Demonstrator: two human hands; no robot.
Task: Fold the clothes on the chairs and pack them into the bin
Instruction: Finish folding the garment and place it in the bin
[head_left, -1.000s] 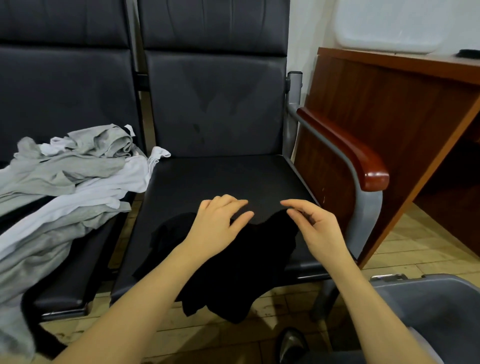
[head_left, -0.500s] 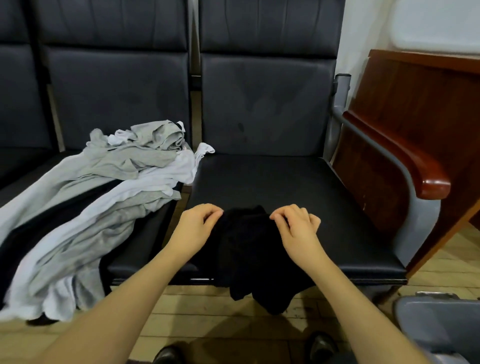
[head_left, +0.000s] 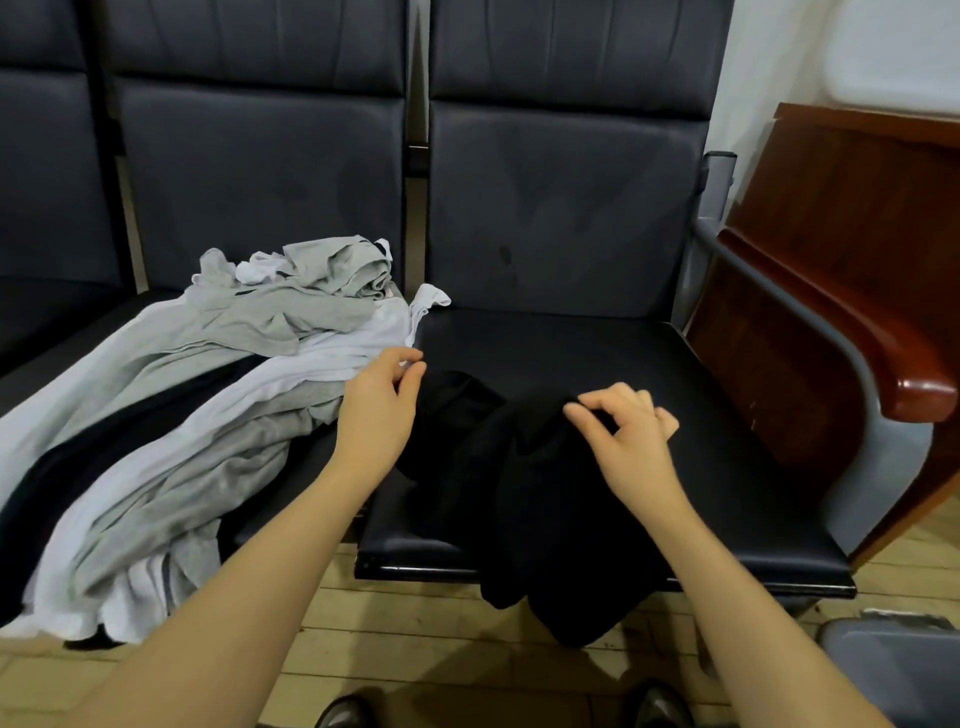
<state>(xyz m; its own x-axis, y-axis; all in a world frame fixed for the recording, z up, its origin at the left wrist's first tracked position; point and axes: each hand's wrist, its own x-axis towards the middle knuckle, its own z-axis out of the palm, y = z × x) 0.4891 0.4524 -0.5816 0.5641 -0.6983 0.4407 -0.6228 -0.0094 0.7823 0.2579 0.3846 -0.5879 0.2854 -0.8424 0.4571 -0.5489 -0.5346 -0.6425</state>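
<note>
Black garment (head_left: 524, 483), folds unreadable, pinched by both hands' fingers, left (head_left: 379, 410) and right (head_left: 623, 436); bin (head_left: 893, 670) cut off lower right.

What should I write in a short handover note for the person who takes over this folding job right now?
Left hand: pinches the left edge of the black garment.
Right hand: pinches the same garment's upper edge.
Black garment: bunched on the right chair seat, its lower part hanging over the front edge. Not folded yet.
Pile of grey and white clothes: unfolded on the next seat to the left, partly hanging off the front.
Grey bin: on the floor at lower right; only a corner shows, so its contents cannot be seen.
Left to do: spread and fold the black garment, then the pile, and pack everything.
</note>
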